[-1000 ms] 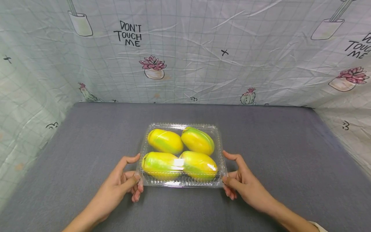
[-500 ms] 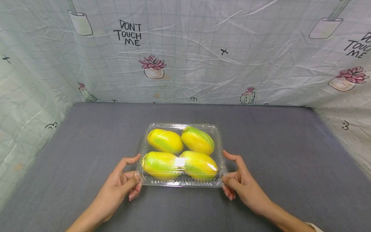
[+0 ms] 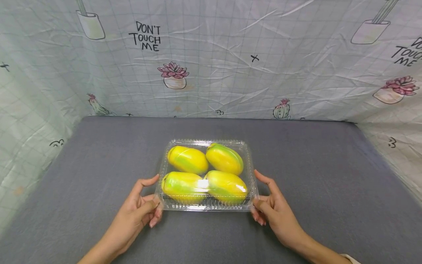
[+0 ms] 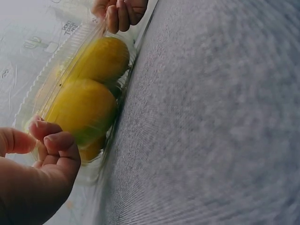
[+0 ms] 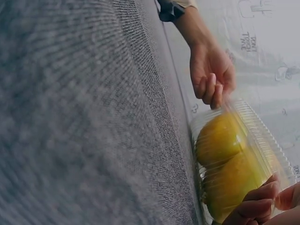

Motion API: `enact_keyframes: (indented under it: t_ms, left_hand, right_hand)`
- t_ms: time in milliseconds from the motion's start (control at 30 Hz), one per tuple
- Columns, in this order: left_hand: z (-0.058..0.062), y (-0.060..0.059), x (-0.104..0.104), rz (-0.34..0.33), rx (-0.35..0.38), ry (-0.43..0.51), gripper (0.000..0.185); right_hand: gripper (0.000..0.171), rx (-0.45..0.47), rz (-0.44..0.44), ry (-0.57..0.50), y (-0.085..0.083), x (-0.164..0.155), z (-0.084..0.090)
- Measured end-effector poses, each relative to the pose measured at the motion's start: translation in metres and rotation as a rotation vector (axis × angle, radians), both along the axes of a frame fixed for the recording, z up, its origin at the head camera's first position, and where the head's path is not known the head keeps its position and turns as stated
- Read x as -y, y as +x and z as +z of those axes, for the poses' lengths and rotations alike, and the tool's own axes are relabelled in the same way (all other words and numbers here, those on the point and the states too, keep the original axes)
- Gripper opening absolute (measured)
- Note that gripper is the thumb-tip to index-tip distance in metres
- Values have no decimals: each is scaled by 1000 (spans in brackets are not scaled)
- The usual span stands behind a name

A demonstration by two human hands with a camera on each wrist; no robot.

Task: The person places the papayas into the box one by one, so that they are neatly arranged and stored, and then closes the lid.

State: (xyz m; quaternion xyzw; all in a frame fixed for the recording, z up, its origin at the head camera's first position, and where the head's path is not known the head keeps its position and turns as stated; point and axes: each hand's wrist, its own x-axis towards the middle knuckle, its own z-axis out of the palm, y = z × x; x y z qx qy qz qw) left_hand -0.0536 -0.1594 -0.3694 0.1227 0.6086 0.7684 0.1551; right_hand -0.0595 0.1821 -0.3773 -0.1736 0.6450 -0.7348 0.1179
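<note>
A clear box [image 3: 206,175] with four mangoes [image 3: 206,174] sits mid-tabletop [image 3: 323,183], lid closed. The left hand [image 3: 140,209] pinches its near left corner, thumb on top and fingers curled beneath; the right hand [image 3: 273,209] pinches the near right corner likewise. The box looks gripped but not yet opened or raised; the mangoes remain inside.

Clear plastic clamshell box [image 3: 206,208], rectangular with a ribbed rim, lid closed, lying flat on the grey surface [image 3: 329,176] near its front centre, long side facing the viewer. Inside, four yellow-green oval fruits [image 3: 188,160] lie in two rows of two, touching one another and filling the box. The left hand [image 3: 136,212] pinches the near left corner; the right hand [image 3: 275,211] pinches the near right corner.
</note>
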Motion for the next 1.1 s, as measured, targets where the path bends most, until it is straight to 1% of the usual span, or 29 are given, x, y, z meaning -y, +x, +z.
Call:
enact_keyframes:
  t_ms: [133,233,367,500,600,767,833,1067,1100]
  left_hand:
    - [1,1,-1,30,0,-30,50]
    - [1,1,-2,40,-6,-38,50]
    - [1,2,-3,51,5,-47,50]
    - [1,2,-4,62,20,-62,50]
    - [2,2,-3,65,26,-70,50]
    - [1,1,-2,58,18,-64,50]
    - [1,0,-2,54,12,-56,50]
    - [0,-1,-2,43,-11,-42,51]
    - [0,-1,-2,41,-15,-43,50]
  right_hand:
    - [59,-6,-28,3,1,1,-1]
    - [58,-2,-79,17,2,4,-1]
    - [57,-13,-134,16,4,8,-2]
    - [59,-28,-168,-19,5,11,-4]
    - [59,-12,-193,-47,6,14,-5]
    - [60,24,-203,-106,8,16,-7]
    - [61,21,-204,-133,8,17,-8]
    - [65,32,-221,-159,8,19,-7]
    - [65,20,-219,-171,8,19,-7]
